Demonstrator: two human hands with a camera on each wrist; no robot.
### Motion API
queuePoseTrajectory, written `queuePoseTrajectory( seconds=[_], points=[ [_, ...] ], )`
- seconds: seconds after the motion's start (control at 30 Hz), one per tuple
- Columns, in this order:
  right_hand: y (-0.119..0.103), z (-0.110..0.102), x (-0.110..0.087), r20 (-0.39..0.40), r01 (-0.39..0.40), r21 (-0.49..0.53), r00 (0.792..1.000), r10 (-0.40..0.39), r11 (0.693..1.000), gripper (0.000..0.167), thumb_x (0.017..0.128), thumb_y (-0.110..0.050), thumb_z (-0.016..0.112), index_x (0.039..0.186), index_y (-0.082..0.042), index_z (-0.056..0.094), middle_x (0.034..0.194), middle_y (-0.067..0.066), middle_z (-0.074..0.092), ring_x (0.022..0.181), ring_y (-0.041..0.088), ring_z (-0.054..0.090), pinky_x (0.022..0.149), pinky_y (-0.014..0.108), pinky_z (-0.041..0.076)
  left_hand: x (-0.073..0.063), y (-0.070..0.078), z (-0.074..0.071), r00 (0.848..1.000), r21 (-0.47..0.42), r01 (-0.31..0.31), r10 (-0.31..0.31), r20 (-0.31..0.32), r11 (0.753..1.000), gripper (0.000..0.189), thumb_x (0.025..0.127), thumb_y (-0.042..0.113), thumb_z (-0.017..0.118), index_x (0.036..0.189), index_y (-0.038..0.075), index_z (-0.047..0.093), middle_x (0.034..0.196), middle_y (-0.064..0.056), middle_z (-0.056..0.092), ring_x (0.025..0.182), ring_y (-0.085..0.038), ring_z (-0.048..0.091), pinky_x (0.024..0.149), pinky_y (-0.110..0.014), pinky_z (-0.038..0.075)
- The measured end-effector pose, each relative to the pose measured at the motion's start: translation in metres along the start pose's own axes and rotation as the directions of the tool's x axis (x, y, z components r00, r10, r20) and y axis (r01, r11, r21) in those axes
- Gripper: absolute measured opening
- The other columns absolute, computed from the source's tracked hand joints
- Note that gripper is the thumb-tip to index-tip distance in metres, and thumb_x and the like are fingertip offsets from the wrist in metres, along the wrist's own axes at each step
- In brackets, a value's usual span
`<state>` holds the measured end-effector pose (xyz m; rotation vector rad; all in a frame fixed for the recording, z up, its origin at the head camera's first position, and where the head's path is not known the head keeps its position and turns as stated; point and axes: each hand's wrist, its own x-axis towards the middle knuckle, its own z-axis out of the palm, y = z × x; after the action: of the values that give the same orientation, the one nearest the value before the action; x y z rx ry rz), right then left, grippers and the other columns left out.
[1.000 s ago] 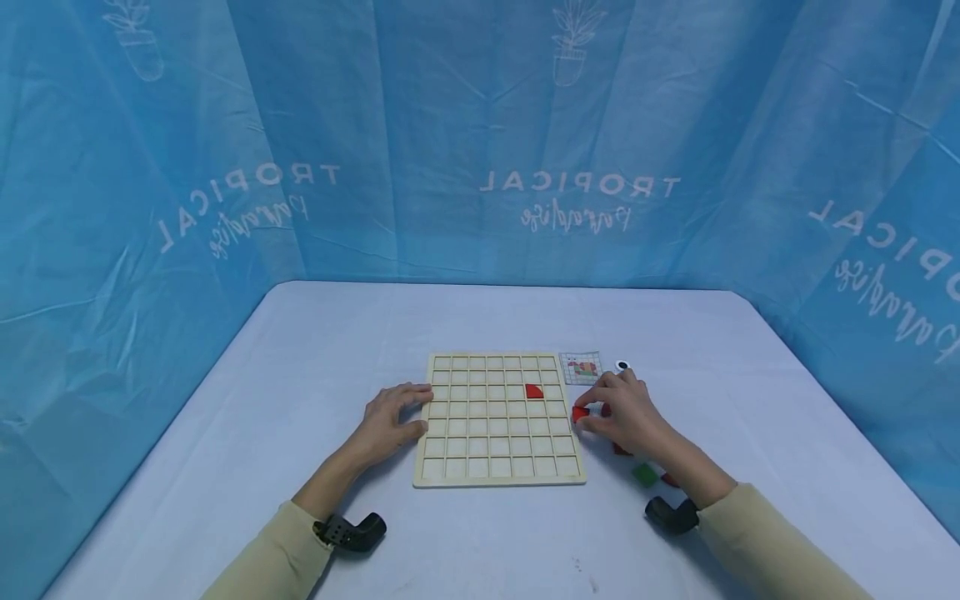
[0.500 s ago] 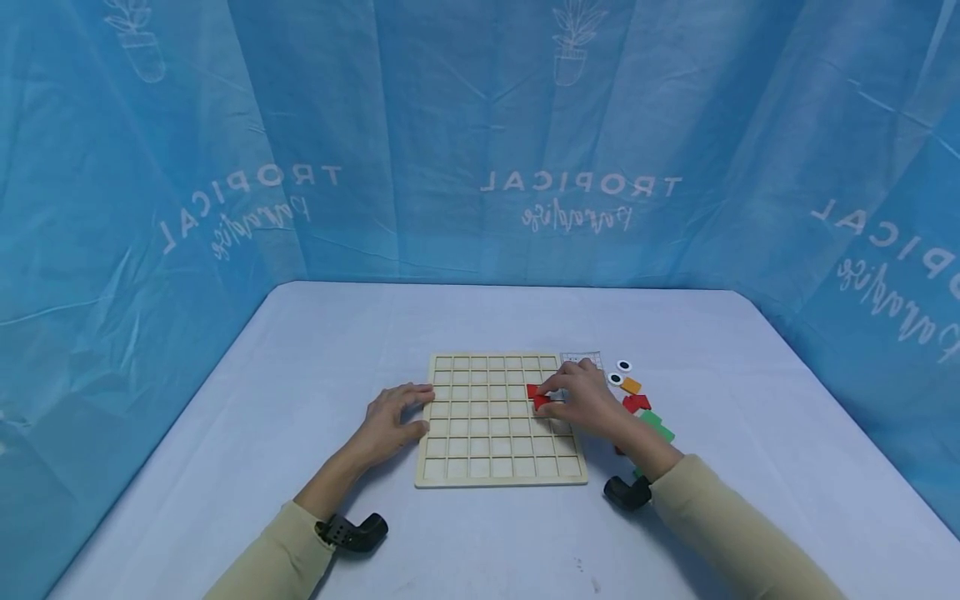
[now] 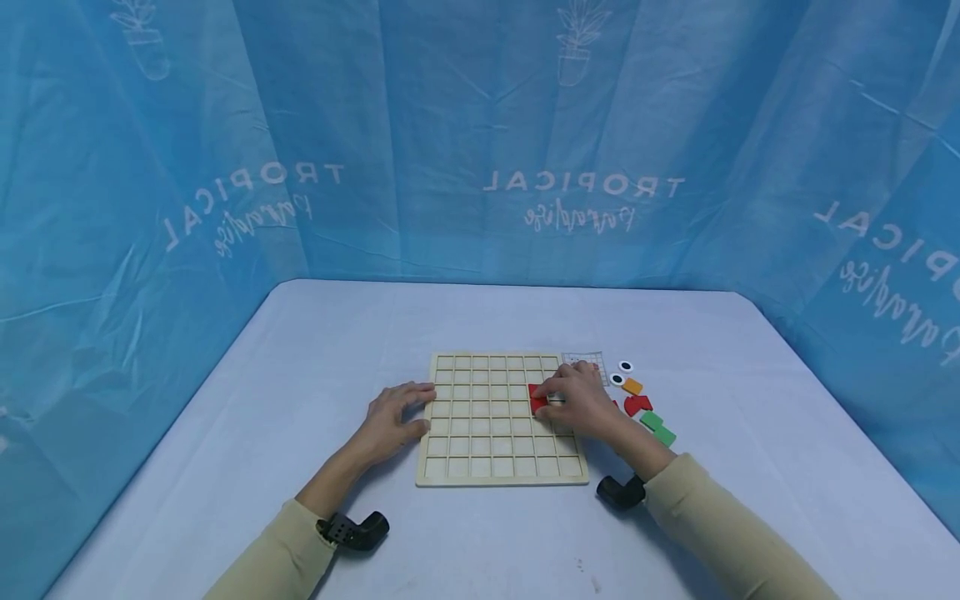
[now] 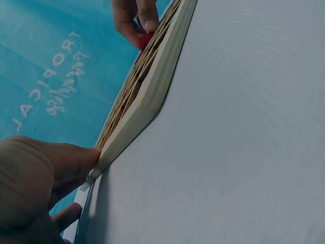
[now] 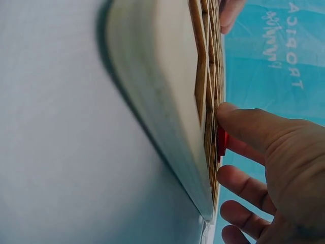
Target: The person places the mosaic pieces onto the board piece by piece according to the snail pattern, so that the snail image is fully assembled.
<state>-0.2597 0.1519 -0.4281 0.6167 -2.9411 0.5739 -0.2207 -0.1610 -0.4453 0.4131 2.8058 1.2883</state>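
A pale wooden grid board (image 3: 502, 482) lies flat on the table. My left hand (image 3: 392, 421) rests at its left edge; in the left wrist view the thumb and fingertips touch the board's side, the fingers fairly straight. Over the right part of the grid, my right hand (image 3: 585, 404) pinches a red tile (image 3: 537, 407) between thumb and index finger. The right wrist view shows this tile (image 5: 221, 142) low at the grid's surface, partly hidden by the thumb. A second red piece (image 3: 532, 389) sits in the cell just behind it, partly covered by the fingers.
Right of the board lie loose pieces: two white-and-black rings (image 3: 626, 366), an orange tile (image 3: 632, 387), red pieces (image 3: 637, 405) and green tiles (image 3: 657, 427). A printed grid card (image 3: 592, 358) lies behind my right hand. Blue curtains (image 3: 480, 167) surround the white table (image 3: 337, 333).
My right hand has moved left from beside the board onto the grid, carrying a red tile, and has lowered it to the cell in front of the other red piece. The left hand stays put.
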Motion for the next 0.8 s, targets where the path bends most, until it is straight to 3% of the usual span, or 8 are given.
queuePoseTrajectory(
  seconds=[0.47, 0.8],
  points=[
    [-0.001, 0.000, -0.002, -0.011, 0.015, -0.004, 1.000, -0.016, 1.000, 0.023, 0.075, -0.032, 0.078, 0.097, -0.025, 0.075, 0.103, 0.001, 0.063, 0.106, 0.024, 0.044, 0.093, 0.047, 0.033, 0.001, 0.002, -0.001, 1.000, 0.016, 0.006, -0.006, -0.005, 1.000, 0.047, 0.085, 0.010, 0.064, 0.131, 0.005, 0.055, 0.145, -0.009, 0.045, 0.141, -0.035, 0.026, 0.115, -0.058, 0.007],
    [0.003, -0.011, -0.005, -0.042, -0.039, 0.030, 0.998, 0.040, 0.999, 0.028, 0.075, -0.033, 0.078, 0.100, -0.024, 0.074, 0.105, 0.001, 0.062, 0.105, 0.022, 0.044, 0.089, 0.044, 0.037, -0.001, 0.003, -0.002, 1.000, 0.014, 0.003, -0.003, 0.002, 1.000, 0.047, 0.086, 0.010, 0.064, 0.131, 0.005, 0.054, 0.146, -0.009, 0.045, 0.140, -0.036, 0.026, 0.114, -0.058, 0.008]
  ],
)
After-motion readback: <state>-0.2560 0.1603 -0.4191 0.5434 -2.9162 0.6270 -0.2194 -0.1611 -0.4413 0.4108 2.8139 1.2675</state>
